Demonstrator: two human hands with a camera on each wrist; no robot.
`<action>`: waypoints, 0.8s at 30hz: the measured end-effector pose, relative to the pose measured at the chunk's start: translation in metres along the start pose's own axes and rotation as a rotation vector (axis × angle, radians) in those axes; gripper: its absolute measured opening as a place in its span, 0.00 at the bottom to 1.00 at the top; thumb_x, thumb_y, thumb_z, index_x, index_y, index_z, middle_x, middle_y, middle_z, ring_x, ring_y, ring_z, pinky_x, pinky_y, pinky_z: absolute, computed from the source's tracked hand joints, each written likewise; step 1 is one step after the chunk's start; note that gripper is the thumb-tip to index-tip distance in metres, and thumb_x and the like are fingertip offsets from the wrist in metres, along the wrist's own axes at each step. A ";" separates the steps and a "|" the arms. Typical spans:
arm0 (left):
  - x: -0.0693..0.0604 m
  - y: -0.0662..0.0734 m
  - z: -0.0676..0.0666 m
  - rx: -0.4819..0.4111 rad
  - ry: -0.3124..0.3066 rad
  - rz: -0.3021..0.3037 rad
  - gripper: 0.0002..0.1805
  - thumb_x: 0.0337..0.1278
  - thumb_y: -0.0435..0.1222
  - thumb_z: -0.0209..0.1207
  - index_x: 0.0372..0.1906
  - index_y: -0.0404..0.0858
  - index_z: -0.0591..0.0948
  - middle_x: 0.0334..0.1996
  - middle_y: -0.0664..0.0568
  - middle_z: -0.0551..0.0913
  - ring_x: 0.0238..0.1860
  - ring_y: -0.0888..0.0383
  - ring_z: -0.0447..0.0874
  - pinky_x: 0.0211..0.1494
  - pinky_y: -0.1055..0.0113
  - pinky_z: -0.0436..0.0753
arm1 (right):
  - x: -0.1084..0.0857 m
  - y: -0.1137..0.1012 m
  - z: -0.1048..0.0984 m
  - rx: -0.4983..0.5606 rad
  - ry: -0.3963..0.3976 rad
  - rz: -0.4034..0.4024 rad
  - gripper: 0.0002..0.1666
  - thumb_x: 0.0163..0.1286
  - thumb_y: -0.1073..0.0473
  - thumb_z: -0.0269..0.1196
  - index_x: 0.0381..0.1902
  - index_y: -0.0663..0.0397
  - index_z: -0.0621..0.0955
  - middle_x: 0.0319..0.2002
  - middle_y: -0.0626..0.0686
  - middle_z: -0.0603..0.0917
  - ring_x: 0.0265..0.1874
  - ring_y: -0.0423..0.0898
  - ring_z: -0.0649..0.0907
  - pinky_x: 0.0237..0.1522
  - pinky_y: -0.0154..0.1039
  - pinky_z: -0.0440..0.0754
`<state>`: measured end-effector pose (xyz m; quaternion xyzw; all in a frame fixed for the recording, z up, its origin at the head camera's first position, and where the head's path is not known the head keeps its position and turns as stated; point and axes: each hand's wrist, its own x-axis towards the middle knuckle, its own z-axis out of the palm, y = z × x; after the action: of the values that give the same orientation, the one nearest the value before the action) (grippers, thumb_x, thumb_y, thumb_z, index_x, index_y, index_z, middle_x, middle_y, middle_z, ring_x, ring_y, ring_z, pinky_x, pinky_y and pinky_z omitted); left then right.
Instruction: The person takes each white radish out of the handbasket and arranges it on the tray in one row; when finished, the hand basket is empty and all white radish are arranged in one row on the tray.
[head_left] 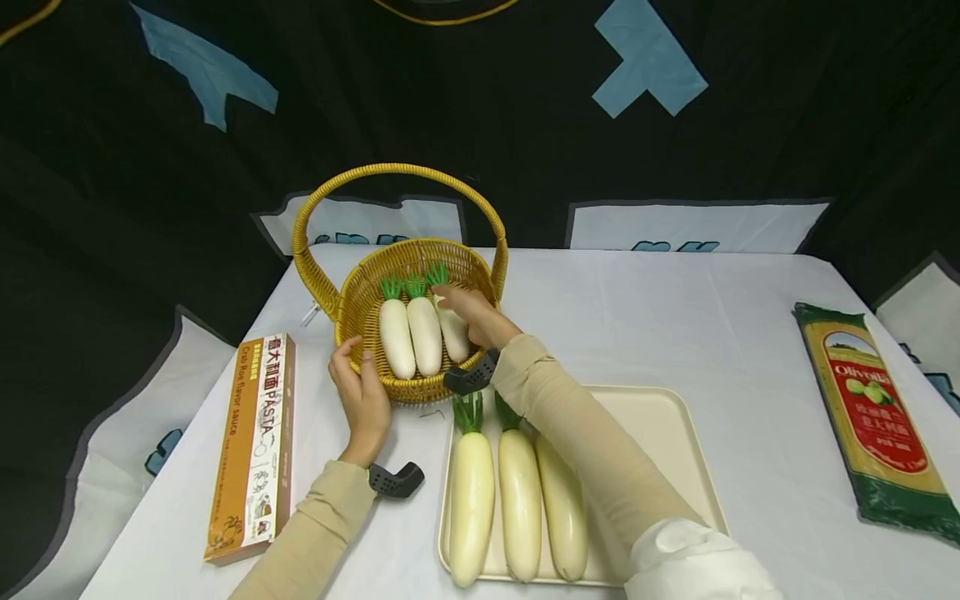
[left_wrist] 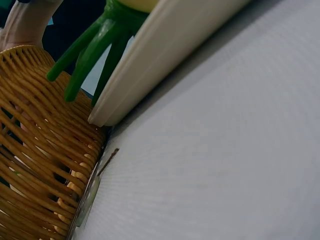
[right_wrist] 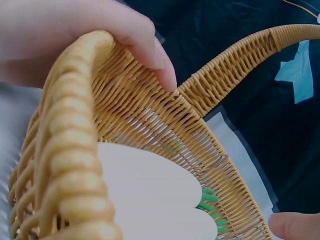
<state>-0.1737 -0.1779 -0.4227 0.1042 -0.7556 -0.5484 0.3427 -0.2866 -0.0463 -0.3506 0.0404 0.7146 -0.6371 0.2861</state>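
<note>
A yellow wicker basket (head_left: 390,390) (left_wrist: 40,125) (right_wrist: 75,150) holds three short white radishes (head_left: 425,337) (right_wrist: 150,185) with green tops, lying side by side. My left hand (head_left: 363,404) (right_wrist: 115,35) grips the basket's front-left rim, fingers bent over the edge. Over the rightmost radish (head_left: 454,335) reaches my right hand (head_left: 480,318) (right_wrist: 297,226), its fingers extended near the green top; contact with the radish is unclear. The right wrist view shows only a fingertip of it, apart from the visible radishes.
A cream tray (head_left: 675,433) (left_wrist: 150,60) under my right forearm holds three longer pale radishes (head_left: 519,504). An orange pasta box (head_left: 251,450) lies left of the basket, and a pasta bag (head_left: 877,417) is far right. The basket's tall handle (head_left: 401,169) arches above it.
</note>
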 end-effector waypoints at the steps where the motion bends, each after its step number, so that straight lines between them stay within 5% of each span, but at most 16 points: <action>1: 0.000 0.000 0.000 -0.003 0.001 0.003 0.16 0.63 0.30 0.40 0.54 0.29 0.63 0.54 0.33 0.61 0.60 0.44 0.58 0.65 0.50 0.52 | 0.000 0.000 0.000 -0.011 0.000 -0.003 0.28 0.67 0.45 0.50 0.64 0.43 0.65 0.65 0.51 0.67 0.70 0.47 0.54 0.70 0.45 0.49; 8: 0.000 0.000 0.000 0.000 -0.001 0.001 0.16 0.63 0.31 0.41 0.54 0.29 0.64 0.54 0.33 0.61 0.61 0.45 0.58 0.66 0.51 0.52 | -0.001 0.001 0.001 0.024 0.031 0.000 0.27 0.65 0.46 0.53 0.61 0.46 0.70 0.63 0.50 0.69 0.63 0.48 0.66 0.64 0.45 0.63; 12: -0.001 -0.002 -0.001 0.010 -0.002 0.000 0.16 0.63 0.34 0.42 0.54 0.31 0.64 0.54 0.36 0.62 0.61 0.48 0.58 0.66 0.54 0.52 | -0.005 0.002 0.002 0.065 0.046 0.031 0.27 0.63 0.46 0.56 0.57 0.50 0.73 0.47 0.51 0.76 0.40 0.45 0.78 0.50 0.44 0.74; 16: -0.001 -0.004 -0.001 0.011 -0.005 0.007 0.17 0.63 0.36 0.41 0.54 0.32 0.64 0.54 0.36 0.62 0.61 0.49 0.58 0.66 0.54 0.52 | -0.007 0.002 0.002 0.043 0.042 0.043 0.24 0.60 0.48 0.59 0.53 0.49 0.75 0.35 0.50 0.75 0.23 0.43 0.74 0.38 0.42 0.74; 24: -0.001 -0.004 0.000 0.008 -0.005 0.022 0.17 0.63 0.36 0.41 0.54 0.33 0.64 0.55 0.36 0.61 0.61 0.48 0.58 0.66 0.53 0.52 | -0.009 0.002 0.000 0.065 -0.016 0.011 0.30 0.58 0.51 0.64 0.59 0.39 0.72 0.55 0.50 0.74 0.33 0.42 0.78 0.45 0.39 0.78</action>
<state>-0.1734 -0.1791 -0.4266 0.0958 -0.7596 -0.5419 0.3467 -0.2785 -0.0429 -0.3488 0.0486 0.6908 -0.6588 0.2939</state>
